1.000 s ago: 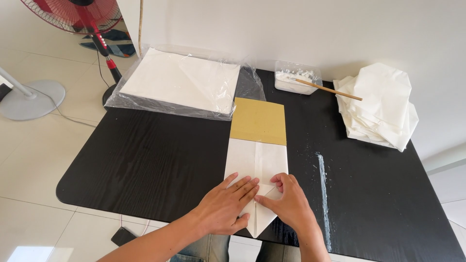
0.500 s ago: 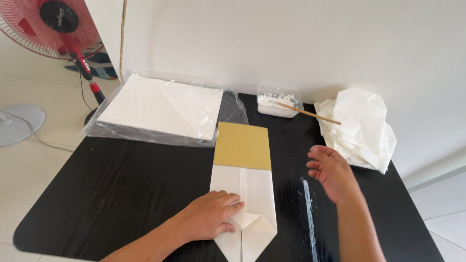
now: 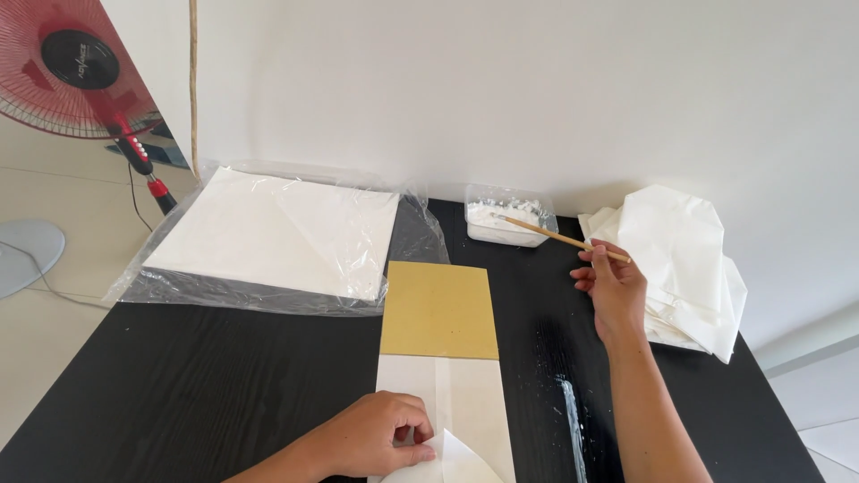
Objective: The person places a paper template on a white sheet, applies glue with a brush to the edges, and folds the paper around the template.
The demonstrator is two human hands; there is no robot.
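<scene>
Stick (image 3: 561,239), thin and wooden, lay across the rim of the small clear tub (image 3: 506,215) of white paste at the back of the black table (image 3: 179,385), its near end pinched between the thumb and fingertips of the right hand (image 3: 613,288). The left hand (image 3: 376,436), fingers curled and pressing down, pinned a white folded sheet (image 3: 465,402) at the table's front edge; one corner of it was turned up just beside the knuckles. A tan card (image 3: 438,309) lay touching the far end of that sheet.

Counted: one stick, one tub, one tan card, one sheet under the hand. One flat stack of white paper in a clear plastic wrap (image 3: 268,237) lay to the left, one loose heap of white folded sheets (image 3: 684,259) to the right, and one red fan (image 3: 72,67) stood on the floor beyond.

Risk, as judged: paste could drip from the stick's tip onto the table, where a white smear (image 3: 573,420) already showed, or the tub could tip if the stick levered against its rim. The fold could spring open should the left hand's pressure slacken.
</scene>
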